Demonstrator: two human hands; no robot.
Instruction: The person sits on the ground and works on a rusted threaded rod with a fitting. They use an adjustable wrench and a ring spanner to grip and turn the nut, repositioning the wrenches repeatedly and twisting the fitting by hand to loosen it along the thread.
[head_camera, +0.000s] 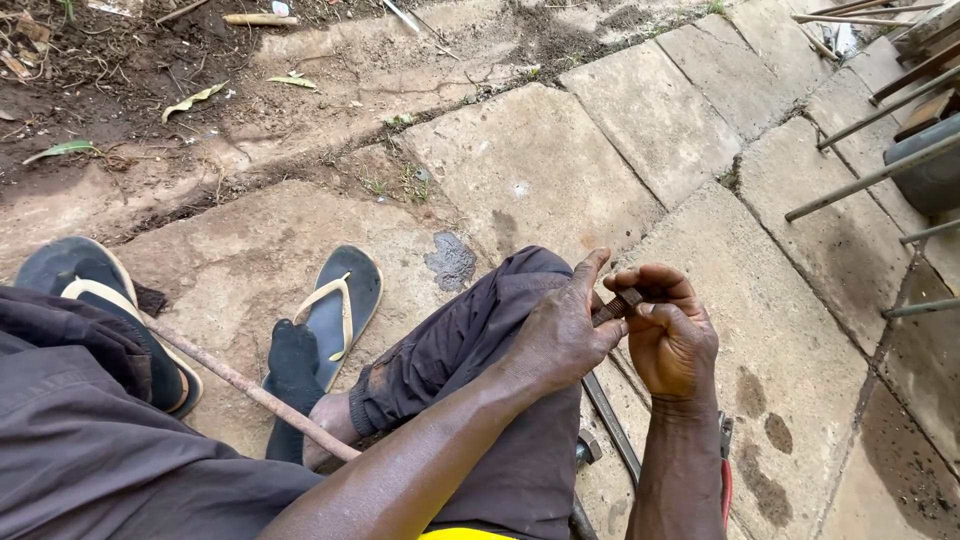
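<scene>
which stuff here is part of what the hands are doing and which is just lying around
In use:
- left hand and right hand, both gripping the rusty threaded bolt

Lying about:
- flip-flop on the concrete slabs
- thin stick
- metal bars
- red-handled tool, partly hidden
- dry leaves

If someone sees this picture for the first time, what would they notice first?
Most likely the left hand and right hand, meeting over the knee around a small rusty threaded bolt. Next, the dark flip-flop lying on the stone slabs, left of the hands.
</scene>
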